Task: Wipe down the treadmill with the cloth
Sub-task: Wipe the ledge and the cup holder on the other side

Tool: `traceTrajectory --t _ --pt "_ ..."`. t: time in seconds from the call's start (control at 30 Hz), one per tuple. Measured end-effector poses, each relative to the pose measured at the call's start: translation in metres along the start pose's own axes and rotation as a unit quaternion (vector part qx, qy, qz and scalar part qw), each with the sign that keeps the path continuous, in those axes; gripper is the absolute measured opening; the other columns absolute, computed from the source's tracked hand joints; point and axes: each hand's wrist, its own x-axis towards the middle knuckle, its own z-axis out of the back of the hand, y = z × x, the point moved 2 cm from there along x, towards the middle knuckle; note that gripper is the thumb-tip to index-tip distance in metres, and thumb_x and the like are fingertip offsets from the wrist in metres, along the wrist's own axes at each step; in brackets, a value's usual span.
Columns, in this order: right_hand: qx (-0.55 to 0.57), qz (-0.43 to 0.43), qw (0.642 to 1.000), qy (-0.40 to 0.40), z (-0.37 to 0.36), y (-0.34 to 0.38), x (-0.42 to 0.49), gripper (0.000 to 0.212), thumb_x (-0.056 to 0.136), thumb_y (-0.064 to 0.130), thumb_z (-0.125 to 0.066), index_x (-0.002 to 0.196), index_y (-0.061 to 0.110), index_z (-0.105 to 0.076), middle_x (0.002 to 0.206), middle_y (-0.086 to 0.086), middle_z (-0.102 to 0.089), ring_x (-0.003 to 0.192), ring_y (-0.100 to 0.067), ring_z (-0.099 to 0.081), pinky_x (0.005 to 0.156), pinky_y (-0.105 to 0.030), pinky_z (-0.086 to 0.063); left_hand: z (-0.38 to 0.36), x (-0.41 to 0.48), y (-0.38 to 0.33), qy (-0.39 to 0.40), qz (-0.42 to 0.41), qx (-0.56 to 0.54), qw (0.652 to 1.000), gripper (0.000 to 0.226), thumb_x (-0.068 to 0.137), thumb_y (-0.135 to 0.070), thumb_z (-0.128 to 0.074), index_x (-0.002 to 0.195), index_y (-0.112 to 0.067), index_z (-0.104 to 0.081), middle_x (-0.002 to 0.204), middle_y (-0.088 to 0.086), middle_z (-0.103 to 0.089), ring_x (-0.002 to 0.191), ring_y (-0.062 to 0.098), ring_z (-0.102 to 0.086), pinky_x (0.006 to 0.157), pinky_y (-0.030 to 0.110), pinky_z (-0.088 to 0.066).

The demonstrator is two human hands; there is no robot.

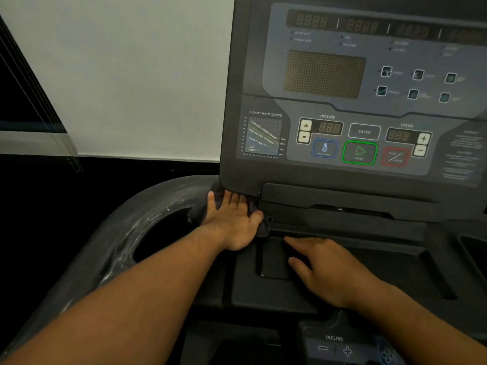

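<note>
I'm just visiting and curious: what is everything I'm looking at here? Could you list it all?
treadmill console: one, dark grey, upper right
start button: one, green outline, console's lower row
stop button: one, red outline, right of the start button
handrail: one, grey, curving at left
cloth: one, dark, at the console's lower left corner
tray recess: one, black, below the console
incline keypad: one, blue-grey, bottom edge
wall: one, white, upper left
left hand: one, pressing flat on the cloth
right hand: one, resting by the tray recess
</note>
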Motion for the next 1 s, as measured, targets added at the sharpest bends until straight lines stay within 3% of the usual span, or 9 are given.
traceTrajectory --t 0.07,0.17,0.27,0.37,0.53,0.67,0.77,0.9,1.0 --pt "0.002 0.001 1.000 -0.001 -0.001 0.001 0.001 0.053 0.098 0.042 -0.043 0.149 0.029 -0.035 0.151 0.009 -0.041 0.137 -0.008 -0.038 0.112 -0.021 -0.029 0.004 0.009 0.008 -0.008 -0.039 0.039 0.998 0.081 0.093 -0.067 -0.011 0.157 -0.018 0.001 0.165 0.001 0.003 0.150 0.017 0.012 0.115 0.053 0.018" --pt "0.011 -0.003 1.000 0.002 -0.001 -0.001 0.000 0.052 0.099 0.038 -0.043 0.149 0.027 -0.035 0.152 0.005 -0.040 0.140 -0.008 -0.034 0.112 -0.018 -0.023 0.016 0.028 0.028 0.037 -0.066 0.081 0.994 0.107 0.070 -0.091 -0.002 0.156 -0.028 0.004 0.165 0.000 0.004 0.150 0.018 0.012 0.118 0.052 0.010" --pt "0.014 -0.007 1.000 -0.001 -0.003 -0.002 -0.001 0.050 0.100 0.037 -0.041 0.149 0.027 -0.036 0.152 0.003 -0.040 0.140 -0.009 -0.033 0.112 -0.018 -0.022 0.024 0.040 0.035 0.045 -0.101 0.108 0.988 0.113 0.059 -0.097 0.001 0.154 -0.036 0.006 0.165 -0.003 0.005 0.149 0.019 0.014 0.118 0.053 0.007" --pt "0.022 -0.017 1.000 0.002 -0.004 -0.002 0.000 0.049 0.101 0.039 -0.039 0.149 0.028 -0.036 0.151 0.003 -0.041 0.140 -0.009 -0.033 0.113 -0.021 -0.024 0.015 0.032 0.032 0.046 -0.071 0.098 0.992 0.110 0.066 -0.092 0.001 0.156 -0.028 0.008 0.165 -0.001 0.007 0.149 0.020 0.016 0.117 0.053 0.012" --pt "0.022 -0.025 0.999 0.011 -0.003 -0.002 0.001 0.048 0.101 0.038 -0.038 0.148 0.029 -0.038 0.149 0.002 -0.044 0.138 -0.013 -0.036 0.113 -0.027 -0.029 0.001 0.000 0.011 0.012 -0.037 0.034 0.999 0.092 0.089 -0.074 -0.018 0.156 -0.016 0.005 0.165 0.003 0.005 0.150 0.019 0.008 0.120 0.046 0.007" --pt "0.027 -0.028 0.999 0.004 -0.002 -0.002 0.001 0.046 0.100 0.034 -0.039 0.146 0.029 -0.041 0.147 0.003 -0.047 0.136 -0.016 -0.040 0.111 -0.026 -0.030 -0.010 -0.039 -0.004 -0.056 -0.036 0.010 0.998 0.081 0.096 -0.062 -0.028 0.156 -0.012 -0.007 0.163 0.008 -0.011 0.150 0.023 -0.006 0.122 0.042 -0.001" --pt "0.035 -0.026 0.999 0.008 0.000 -0.003 0.000 0.045 0.100 0.031 -0.041 0.145 0.027 -0.043 0.147 0.003 -0.047 0.137 -0.017 -0.040 0.110 -0.024 -0.028 -0.019 -0.075 -0.003 -0.091 -0.066 -0.045 0.993 0.069 0.097 -0.055 -0.035 0.155 -0.019 -0.021 0.162 0.002 -0.018 0.148 0.020 -0.014 0.122 0.035 -0.006" --pt "0.040 -0.017 0.999 0.013 0.003 -0.005 -0.001 0.045 0.100 0.027 -0.041 0.145 0.026 -0.043 0.147 0.002 -0.047 0.137 -0.017 -0.040 0.109 -0.022 -0.027 -0.030 -0.125 -0.007 -0.092 -0.178 -0.124 0.972 0.060 0.086 -0.051 -0.041 0.140 -0.027 -0.049 0.149 -0.011 -0.043 0.142 -0.001 -0.016 0.118 0.019 -0.007" --pt "0.055 -0.015 0.998 0.007 0.001 -0.006 -0.002 0.044 0.100 0.024 -0.041 0.145 0.025 -0.044 0.148 0.003 -0.047 0.137 -0.016 -0.040 0.109 -0.020 -0.026 -0.028 -0.117 -0.020 -0.054 -0.199 -0.093 0.974 0.047 0.089 -0.041 -0.042 0.134 -0.028 -0.052 0.140 -0.011 -0.050 0.142 0.003 -0.021 0.121 0.032 -0.005"
